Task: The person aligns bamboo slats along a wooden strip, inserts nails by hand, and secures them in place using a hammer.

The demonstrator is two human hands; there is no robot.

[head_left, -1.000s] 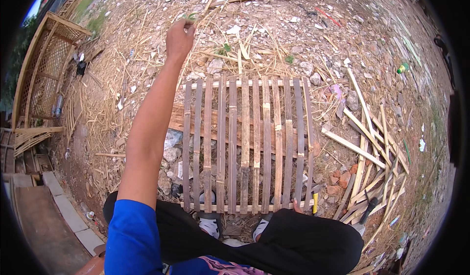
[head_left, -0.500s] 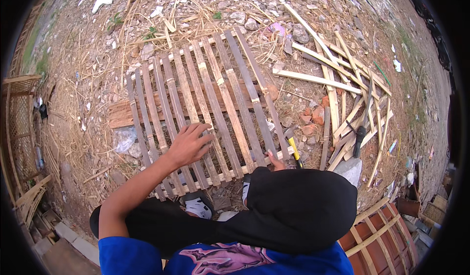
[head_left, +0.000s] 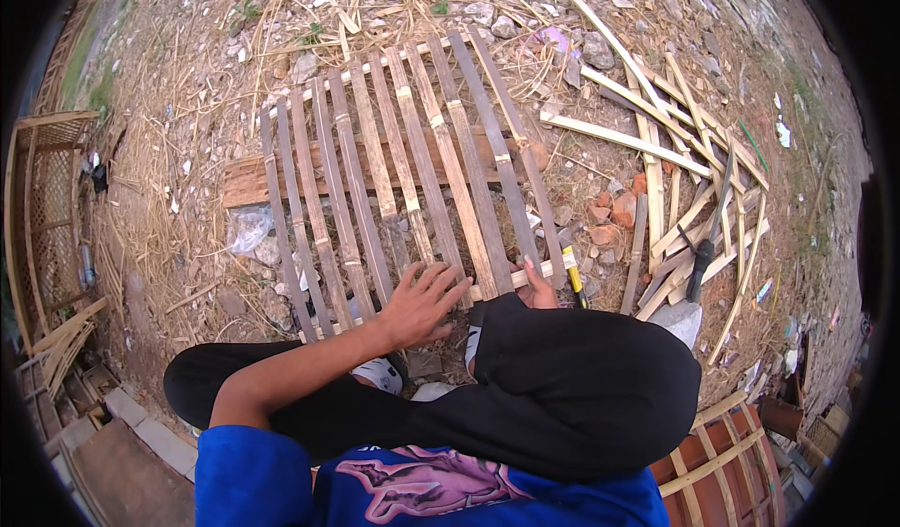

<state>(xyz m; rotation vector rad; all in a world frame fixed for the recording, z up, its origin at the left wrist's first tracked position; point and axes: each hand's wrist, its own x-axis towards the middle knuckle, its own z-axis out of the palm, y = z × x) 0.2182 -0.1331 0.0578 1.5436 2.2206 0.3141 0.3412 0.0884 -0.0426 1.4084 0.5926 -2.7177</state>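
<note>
A panel of brown bamboo slats (head_left: pixel 380 157), fixed across pale strips at its far and near ends, lies in front of my knees. Over its near edge rests my left hand (head_left: pixel 424 304), fingers spread across the slat ends. My right hand (head_left: pixel 537 289) is at the near right corner, partly hidden by my knee; its thumb lies against the pale near crosspiece and the hand appears to grip it. Just right of that corner is a tool with a yellow and black handle (head_left: pixel 574 278); its head is hard to make out.
A weathered plank (head_left: pixel 246 183) runs under the panel. Pale strips (head_left: pixel 626 152) are heaped at the right, with a black-handled blade (head_left: pixel 701 263) on them. Broken bricks (head_left: pixel 622 210) and a grey stone (head_left: pixel 679 321) lie nearby. A red slatted panel (head_left: pixel 722 466) stands at lower right.
My left hand has moved from the middle of the slats toward me and rightward, to the near edge. My right hand stays at the near corner. The whole view has shifted slightly.
</note>
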